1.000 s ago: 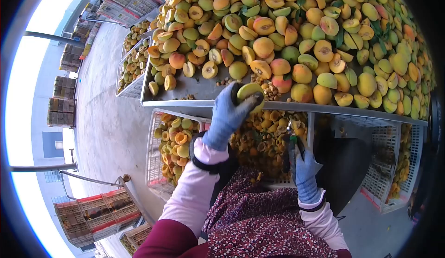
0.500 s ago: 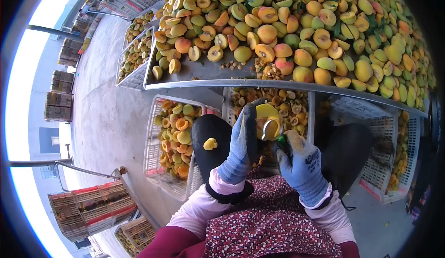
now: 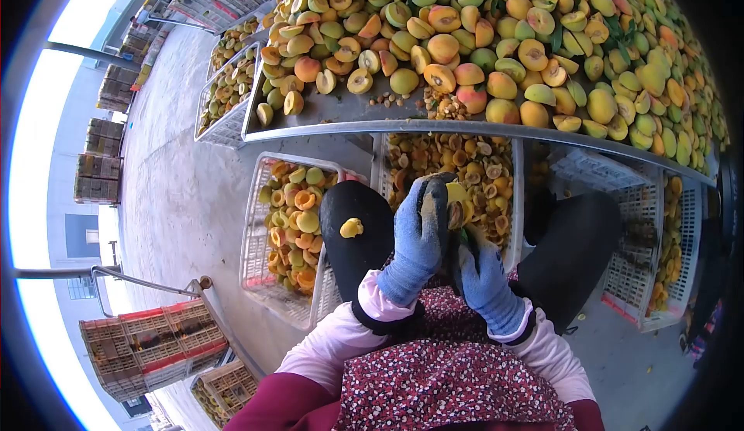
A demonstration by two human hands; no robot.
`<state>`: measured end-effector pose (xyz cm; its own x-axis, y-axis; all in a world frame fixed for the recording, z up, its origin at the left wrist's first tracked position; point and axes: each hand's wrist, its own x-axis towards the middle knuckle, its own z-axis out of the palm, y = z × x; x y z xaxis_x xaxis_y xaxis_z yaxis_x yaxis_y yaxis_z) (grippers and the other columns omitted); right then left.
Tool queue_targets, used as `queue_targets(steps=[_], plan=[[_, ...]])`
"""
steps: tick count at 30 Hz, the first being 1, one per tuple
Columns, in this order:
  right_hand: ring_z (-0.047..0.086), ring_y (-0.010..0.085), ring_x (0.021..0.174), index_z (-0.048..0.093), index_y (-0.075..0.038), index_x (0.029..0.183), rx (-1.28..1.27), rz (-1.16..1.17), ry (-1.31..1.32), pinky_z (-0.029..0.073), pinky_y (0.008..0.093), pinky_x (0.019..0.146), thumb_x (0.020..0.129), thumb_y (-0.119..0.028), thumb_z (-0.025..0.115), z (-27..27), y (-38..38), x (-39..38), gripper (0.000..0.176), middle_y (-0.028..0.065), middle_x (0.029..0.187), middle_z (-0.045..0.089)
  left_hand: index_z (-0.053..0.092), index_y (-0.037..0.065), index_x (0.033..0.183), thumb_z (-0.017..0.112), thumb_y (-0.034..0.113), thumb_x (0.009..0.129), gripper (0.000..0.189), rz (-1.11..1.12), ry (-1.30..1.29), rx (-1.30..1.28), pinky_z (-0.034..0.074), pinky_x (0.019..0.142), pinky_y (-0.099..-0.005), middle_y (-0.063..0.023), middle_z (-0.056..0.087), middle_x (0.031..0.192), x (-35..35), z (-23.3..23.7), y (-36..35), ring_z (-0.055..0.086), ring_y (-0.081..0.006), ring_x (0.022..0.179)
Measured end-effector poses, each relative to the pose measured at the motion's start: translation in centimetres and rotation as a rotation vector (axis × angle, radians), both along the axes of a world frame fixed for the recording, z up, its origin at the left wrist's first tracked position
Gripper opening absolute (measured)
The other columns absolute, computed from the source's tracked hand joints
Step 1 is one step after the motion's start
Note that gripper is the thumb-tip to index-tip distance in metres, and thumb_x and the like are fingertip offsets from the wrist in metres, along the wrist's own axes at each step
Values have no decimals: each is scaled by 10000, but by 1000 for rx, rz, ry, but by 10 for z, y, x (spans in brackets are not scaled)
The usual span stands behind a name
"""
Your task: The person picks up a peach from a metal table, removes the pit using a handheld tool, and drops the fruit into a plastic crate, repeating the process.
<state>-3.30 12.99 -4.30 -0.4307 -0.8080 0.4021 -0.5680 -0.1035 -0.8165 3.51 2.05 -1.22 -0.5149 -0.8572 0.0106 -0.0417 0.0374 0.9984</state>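
My left hand (image 3: 419,233), in a blue and grey glove, is closed round a yellow-green fruit piece (image 3: 456,193) above a crate of pits and scraps (image 3: 518,199). Close against it on the right is my right hand (image 3: 488,280), also gloved, with its fingers closed on a tool; only a dark green bit of its handle (image 3: 463,239) shows, and the rest is hidden by the fruit and fingers. A small yellow fruit scrap (image 3: 351,227) lies on my left knee.
A metal table (image 3: 333,127) heaped with halved fruit (image 3: 442,48) spans the front. Left of my knee stands a white crate of fruit halves (image 3: 249,237). More crates (image 3: 635,237) stand at the right, and stacked crates (image 3: 155,346) at the far left.
Both hands have come closer together and the fruit piece is now turned and more covered by fingers. The tool's curved metal loop, visible before, is now hidden. The view has shifted slightly.
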Motion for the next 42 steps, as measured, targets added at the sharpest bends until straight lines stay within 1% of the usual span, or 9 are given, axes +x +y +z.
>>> queue_targets(steps=[10,16,18,24,34,37,39,40,42], plan=[[577,378,584,430,119,1143,67,57,-141,453,402,540,885,-123,505,18,-4,-3,361,218,706,563,540,-45,1112,407,228,950,344,98,53,-101,442,818,-283,-128,606,952,-1,7,5,564,-162,891],[578,349,763,425,117,1164,-21,23,232,461,401,665,895,-101,487,-5,7,0,351,259,898,565,545,-34,1104,412,180,931,305,-30,68,-154,456,793,-293,-141,620,943,-1,6,-3,586,-177,878],[552,349,817,424,118,1181,-19,11,-79,445,404,721,907,-114,474,-7,8,3,362,265,970,547,546,-30,1102,413,176,930,299,-31,83,-158,459,787,-294,-144,623,942,-5,5,-4,593,-181,875],[574,359,785,435,108,1135,65,-16,-70,450,405,662,907,-132,470,-10,7,-7,332,256,914,561,551,-15,1084,431,174,935,269,-151,-319,-214,465,765,-311,-153,627,906,-11,6,-13,599,-206,840],[581,406,716,459,84,1124,137,57,-329,457,401,611,883,-130,488,8,-4,-16,324,241,822,570,562,-24,1071,434,147,936,253,24,-77,-192,461,733,-282,-126,622,872,-18,3,-4,576,-152,770],[587,369,736,462,71,1137,11,-38,202,465,385,653,902,-143,483,-28,5,-6,319,214,867,585,566,-19,1073,445,125,910,249,-63,-74,-284,466,721,-289,-143,618,868,-18,5,-10,593,-181,760],[585,285,745,478,40,1154,31,-97,-520,461,319,676,934,-174,459,-39,7,6,307,162,897,595,569,-14,1073,449,120,897,252,-108,-38,-269,469,717,-295,-152,617,870,-15,11,-15,603,-199,760],[585,285,745,478,40,1154,29,-94,-518,461,319,676,934,-174,459,-40,9,4,307,162,897,595,569,-39,1064,413,125,909,275,-178,-60,-301,469,746,-291,-158,618,915,-15,15,-19,608,-209,808],[565,208,630,515,-1,1088,150,214,-1398,460,287,555,961,-268,443,-17,10,-7,304,108,842,584,569,-64,1056,378,130,920,304,-250,-85,-331,468,776,-286,-165,619,959,-15,20,-23,613,-218,857]])
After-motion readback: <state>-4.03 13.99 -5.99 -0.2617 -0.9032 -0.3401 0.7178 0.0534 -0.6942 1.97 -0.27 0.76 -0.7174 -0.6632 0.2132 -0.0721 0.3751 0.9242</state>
